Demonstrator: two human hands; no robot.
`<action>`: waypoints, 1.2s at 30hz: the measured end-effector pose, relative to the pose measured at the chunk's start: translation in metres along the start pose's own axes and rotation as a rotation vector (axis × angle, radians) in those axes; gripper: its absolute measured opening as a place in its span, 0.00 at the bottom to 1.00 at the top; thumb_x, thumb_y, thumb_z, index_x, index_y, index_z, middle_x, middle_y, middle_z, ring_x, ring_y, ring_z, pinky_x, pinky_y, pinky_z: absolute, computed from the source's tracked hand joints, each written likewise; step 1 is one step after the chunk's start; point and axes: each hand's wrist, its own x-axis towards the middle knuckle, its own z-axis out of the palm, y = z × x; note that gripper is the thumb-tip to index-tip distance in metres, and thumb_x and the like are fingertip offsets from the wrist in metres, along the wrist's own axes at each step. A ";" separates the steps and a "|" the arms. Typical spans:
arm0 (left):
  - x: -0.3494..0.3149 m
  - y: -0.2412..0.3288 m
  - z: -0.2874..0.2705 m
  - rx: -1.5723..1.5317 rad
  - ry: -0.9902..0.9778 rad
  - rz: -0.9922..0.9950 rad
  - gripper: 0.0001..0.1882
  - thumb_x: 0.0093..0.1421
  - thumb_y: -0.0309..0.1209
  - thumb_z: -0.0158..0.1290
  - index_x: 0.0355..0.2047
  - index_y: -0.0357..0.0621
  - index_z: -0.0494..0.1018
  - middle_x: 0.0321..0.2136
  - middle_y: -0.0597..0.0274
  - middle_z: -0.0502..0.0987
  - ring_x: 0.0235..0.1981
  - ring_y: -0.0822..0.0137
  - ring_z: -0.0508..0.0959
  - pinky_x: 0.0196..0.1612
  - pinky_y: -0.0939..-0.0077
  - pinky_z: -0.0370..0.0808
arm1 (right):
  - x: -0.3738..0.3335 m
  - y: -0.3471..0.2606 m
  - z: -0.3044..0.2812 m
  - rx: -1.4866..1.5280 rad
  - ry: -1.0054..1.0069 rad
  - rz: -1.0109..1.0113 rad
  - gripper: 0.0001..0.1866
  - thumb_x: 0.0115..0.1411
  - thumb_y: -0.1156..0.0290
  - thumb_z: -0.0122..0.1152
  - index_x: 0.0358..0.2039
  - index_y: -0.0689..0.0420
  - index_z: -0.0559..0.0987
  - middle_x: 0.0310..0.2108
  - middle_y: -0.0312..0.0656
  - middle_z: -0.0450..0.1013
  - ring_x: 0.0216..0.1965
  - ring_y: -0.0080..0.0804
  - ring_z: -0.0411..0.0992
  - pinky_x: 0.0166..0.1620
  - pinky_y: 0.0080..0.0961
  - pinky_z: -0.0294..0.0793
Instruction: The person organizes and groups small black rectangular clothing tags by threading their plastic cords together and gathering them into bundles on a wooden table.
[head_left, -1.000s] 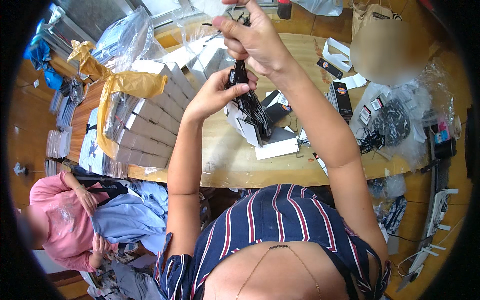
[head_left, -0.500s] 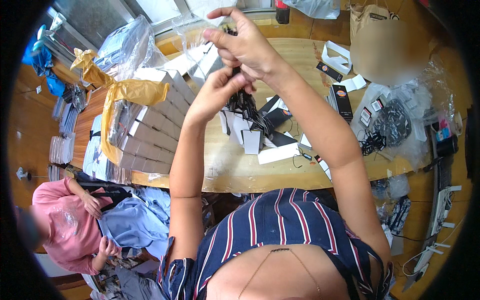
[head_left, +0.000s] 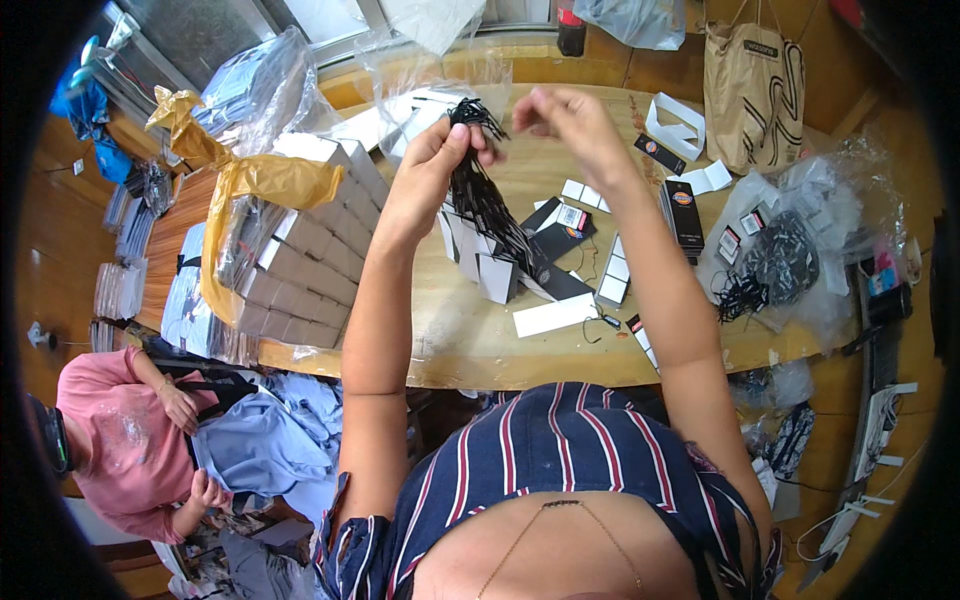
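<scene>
My left hand (head_left: pixel 435 165) is closed round the looped ends of a bundle of black hang tag strings (head_left: pixel 485 205), held above the table. Below it the strings run down to black and white hang tags (head_left: pixel 497 275) resting on the tabletop. To the right of the bundle and apart from it, my right hand (head_left: pixel 575 130) is raised with loosely bent fingers. Nothing shows in it, though its fingertips are slightly blurred. Under my right forearm lie more loose tags, among them a black one with a white label (head_left: pixel 572 220) and a blank white strip (head_left: pixel 555 315).
White boxes (head_left: pixel 310 255) with a yellow plastic bag (head_left: pixel 270 180) over them stand at left. At right are a stack of black tags (head_left: pixel 683 215), a clear bag of black strings (head_left: pixel 785 255) and a brown paper bag (head_left: pixel 750 100). A person in pink (head_left: pixel 125 430) handles blue cloth at lower left.
My right hand has come away from the bundle and moved to the right and down. My left hand keeps its grip, and the bunched string tops now show above it.
</scene>
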 end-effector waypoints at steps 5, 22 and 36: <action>0.001 0.011 -0.002 0.502 0.051 0.143 0.12 0.58 0.32 0.34 0.24 0.38 0.62 0.25 0.63 0.67 0.29 0.73 0.64 0.36 0.80 0.62 | -0.024 0.010 0.026 -0.080 -0.121 -0.090 0.08 0.52 0.77 0.44 0.33 0.64 0.70 0.31 0.38 0.67 0.35 0.22 0.66 0.40 0.20 0.64; -0.005 0.017 0.003 -0.110 0.007 -0.164 0.13 0.58 0.35 0.34 0.23 0.41 0.60 0.11 0.65 0.62 0.16 0.71 0.66 0.25 0.79 0.65 | 0.002 -0.032 0.032 -0.768 0.174 -0.644 0.06 0.40 0.71 0.57 0.22 0.54 0.77 0.31 0.36 0.65 0.38 0.33 0.61 0.41 0.26 0.59; -0.014 0.017 0.009 -0.132 -0.018 -0.159 0.13 0.58 0.36 0.35 0.22 0.41 0.61 0.10 0.70 0.56 0.14 0.75 0.59 0.23 0.82 0.62 | 0.008 -0.035 0.036 -0.437 -0.106 -0.362 0.07 0.45 0.72 0.55 0.24 0.63 0.71 0.35 0.39 0.62 0.38 0.28 0.61 0.41 0.21 0.60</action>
